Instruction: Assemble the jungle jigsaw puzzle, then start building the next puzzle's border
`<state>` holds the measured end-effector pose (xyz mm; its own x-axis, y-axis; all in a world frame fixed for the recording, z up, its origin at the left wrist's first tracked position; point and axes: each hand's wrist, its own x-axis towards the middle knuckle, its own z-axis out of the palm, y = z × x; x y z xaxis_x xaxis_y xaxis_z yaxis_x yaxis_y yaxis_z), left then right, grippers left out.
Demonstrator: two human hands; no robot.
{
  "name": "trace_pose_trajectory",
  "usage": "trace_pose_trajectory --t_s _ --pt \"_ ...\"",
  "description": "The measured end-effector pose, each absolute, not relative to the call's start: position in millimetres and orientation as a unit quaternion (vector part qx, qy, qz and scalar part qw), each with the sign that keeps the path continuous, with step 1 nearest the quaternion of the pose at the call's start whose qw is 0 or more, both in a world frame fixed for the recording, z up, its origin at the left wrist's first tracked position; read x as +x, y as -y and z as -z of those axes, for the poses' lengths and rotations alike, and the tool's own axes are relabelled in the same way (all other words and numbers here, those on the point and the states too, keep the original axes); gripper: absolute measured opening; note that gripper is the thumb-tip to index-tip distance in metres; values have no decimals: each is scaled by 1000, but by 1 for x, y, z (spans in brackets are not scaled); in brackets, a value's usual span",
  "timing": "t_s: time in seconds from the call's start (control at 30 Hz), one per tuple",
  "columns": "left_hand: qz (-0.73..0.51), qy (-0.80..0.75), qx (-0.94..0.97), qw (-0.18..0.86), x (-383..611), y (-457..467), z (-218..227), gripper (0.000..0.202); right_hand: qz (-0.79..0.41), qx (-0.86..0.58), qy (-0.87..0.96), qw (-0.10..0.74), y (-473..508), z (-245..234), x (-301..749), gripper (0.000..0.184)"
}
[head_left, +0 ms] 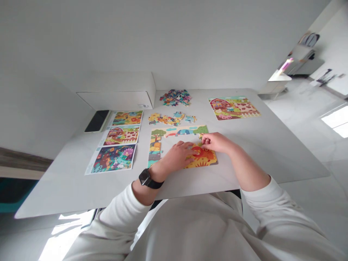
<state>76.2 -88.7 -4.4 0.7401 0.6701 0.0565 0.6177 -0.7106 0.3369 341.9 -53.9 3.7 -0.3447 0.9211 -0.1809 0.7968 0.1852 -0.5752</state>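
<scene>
A partly built jigsaw puzzle (178, 133) lies in front of me, with a gap in its middle. My left hand (178, 156), a black watch (145, 178) on its wrist, rests flat on the puzzle's lower part. Its fingers lie over an orange-red animal section (202, 157). My right hand (214, 142) is close beside it, its fingertips pinched on a small yellow-green jigsaw piece (201, 136). The piece is mostly hidden by those fingers.
Loose pieces lie in a heap (175, 98) and a scattered row (170, 118) beyond the puzzle. A finished farm puzzle (233, 108) sits to the right. Several printed picture sheets (121, 135), a white box (114, 98) and a phone (96, 120) stand along the white table's (272, 152) left side.
</scene>
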Motion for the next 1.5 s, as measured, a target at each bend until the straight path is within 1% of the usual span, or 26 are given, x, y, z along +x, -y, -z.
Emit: trace_pose_trajectory --t_s 0.1,0.27,0.33,0.37,0.53,0.6,0.67,0.77,0.87,0.97,1.03,1.07,1.13,1.2,1.27,1.33,1.43,1.5 --pt "-95 -351 919 151 75 90 6 34 -293 -557 772 94 54 -4 342 13" --pt "-113 -344 919 155 75 92 7 36 -308 -534 780 106 55 0 342 11" --pt "-142 -348 913 157 71 90 4 35 -308 -532 781 111 55 2 343 10" --pt "-167 -352 907 158 67 88 2 34 -305 -534 779 119 54 2 344 12" --pt "-318 -419 830 183 27 65 -24 26 -221 -564 771 195 48 -1 352 54" --pt "-365 -463 781 207 7 53 -33 25 -203 -587 751 225 45 -2 357 61" --pt "-390 -503 739 221 -11 43 -36 27 -206 -617 719 245 41 -2 361 63" --pt "-402 -560 687 231 -30 33 -29 30 -200 -639 698 254 37 1 365 61" --pt "-397 -590 659 245 -35 31 -15 29 -180 -640 700 261 34 5 365 52" --pt "-359 -582 679 266 -30 34 -6 25 -166 -642 684 305 28 10 363 42" --pt "-342 -581 693 256 -25 37 -4 27 -148 -642 668 347 21 12 362 40" --pt "-340 -584 695 247 -23 38 -4 33 -139 -638 662 367 15 13 362 38" --pt "-339 -594 689 239 -21 40 -6 53 -130 -625 660 397 2 13 364 34" --pt "-340 -605 677 246 -20 41 -6 68 -136 -611 664 410 -15 13 365 31" --pt "-344 -609 669 251 -21 41 -5 75 -144 -610 667 403 -31 12 365 28" --pt "-353 -607 667 249 -22 41 -3 76 -147 -618 674 377 -47 11 361 25" --pt "-369 -603 662 250 -20 41 1 78 -154 -631 693 313 -64 11 349 25" --pt "-380 -598 657 256 -19 42 3 78 -160 -635 708 264 -72 12 339 30"
